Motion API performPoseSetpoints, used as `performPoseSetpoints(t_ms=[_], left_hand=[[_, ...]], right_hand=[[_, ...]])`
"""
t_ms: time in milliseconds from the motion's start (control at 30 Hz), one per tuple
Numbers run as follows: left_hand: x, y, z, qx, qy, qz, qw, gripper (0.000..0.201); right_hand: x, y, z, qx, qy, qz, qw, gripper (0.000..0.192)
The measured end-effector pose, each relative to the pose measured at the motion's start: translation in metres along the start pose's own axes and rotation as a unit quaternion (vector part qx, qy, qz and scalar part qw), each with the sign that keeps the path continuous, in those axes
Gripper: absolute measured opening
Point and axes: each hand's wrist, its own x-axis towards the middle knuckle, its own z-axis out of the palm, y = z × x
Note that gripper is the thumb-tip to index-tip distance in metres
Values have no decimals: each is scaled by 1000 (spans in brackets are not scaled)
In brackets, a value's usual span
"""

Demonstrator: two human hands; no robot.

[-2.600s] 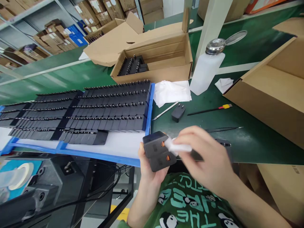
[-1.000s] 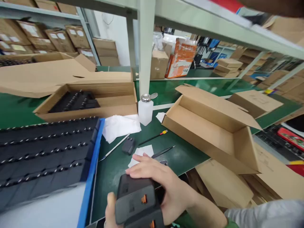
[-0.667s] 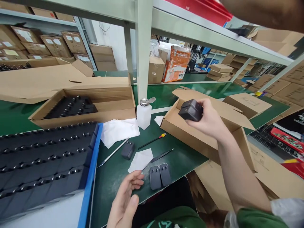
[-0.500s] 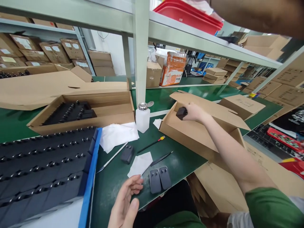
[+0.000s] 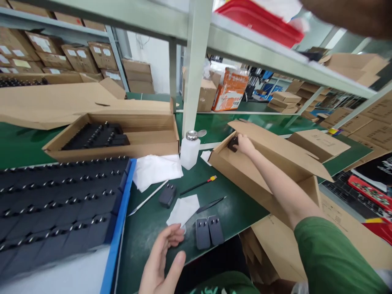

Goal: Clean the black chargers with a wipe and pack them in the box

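My right hand [image 5: 245,145] reaches into the open cardboard box [image 5: 239,173] on the right, closed on a black plug adapter [image 5: 233,143] near its far left corner; the fingers partly hide the adapter. Low over the front of the green table, my left hand [image 5: 167,255] is open with fingers curled loosely and nothing in it. Beside it lie two dark plug adapters [image 5: 209,232] side by side, prongs up. Another plug adapter [image 5: 167,195] rests farther back, next to a white cloth piece [image 5: 183,209].
A blue-edged tray [image 5: 118,228] full of adapters stands left, with a partly filled carton [image 5: 150,132] behind. A white pump bottle [image 5: 190,151] stands by the shelf post [image 5: 197,69]. Tweezers [image 5: 211,205], a black stick [image 5: 198,185] and a pen-like tool [image 5: 148,199] lie on the table.
My right hand has moved the adapter deeper into the box's far left corner. My left hand stays open in about the same place. The view has shifted slightly.
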Motion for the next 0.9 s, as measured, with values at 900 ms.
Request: performPoseSetpoints(t_ms=[900], left_hand=[[7,31,22,-415,21,-296,860,66]], right_hand=[[-293,-84,-9,514,66,-175,837,22]])
